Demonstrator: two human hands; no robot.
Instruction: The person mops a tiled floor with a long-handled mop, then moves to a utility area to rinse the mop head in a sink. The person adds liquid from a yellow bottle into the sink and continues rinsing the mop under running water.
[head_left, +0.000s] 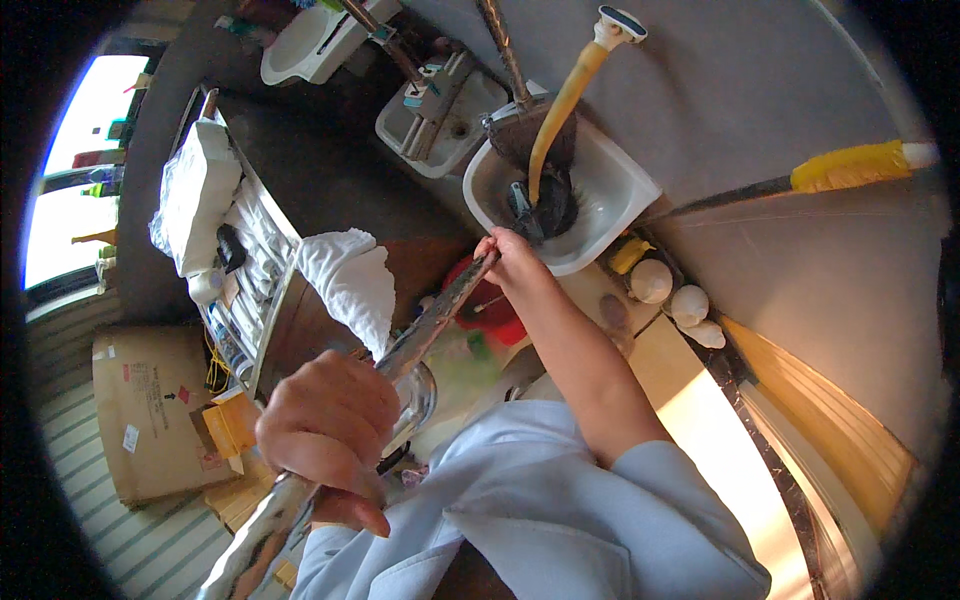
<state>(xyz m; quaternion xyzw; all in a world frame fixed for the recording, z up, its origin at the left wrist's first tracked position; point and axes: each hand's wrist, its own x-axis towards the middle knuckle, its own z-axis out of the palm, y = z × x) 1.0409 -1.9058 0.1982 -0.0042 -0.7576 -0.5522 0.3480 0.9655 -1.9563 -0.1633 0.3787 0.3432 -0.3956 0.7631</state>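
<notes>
My left hand (330, 431) is closed around the near part of a long shiny metal pole (431, 330). Farther along, near the front rim of a white washbasin (619, 206), my right hand (514, 255) grips the same pole. It slants from the lower left up towards the basin. Dark material (555, 206) and a blue-grey piece lie in the basin; whether the pole joins them cannot be told. A yellow curved handle (566, 112) with a white end stands in the basin, beside a brown mesh (529, 139).
A white cloth (352, 281) hangs at the corner of a shelf unit (262, 214) holding white folded items. Below the pole is a red bucket (510, 330). Another washbasin (457, 127) stands farther left. White round containers (651, 281) line the wall. A cardboard box (150, 420) sits left.
</notes>
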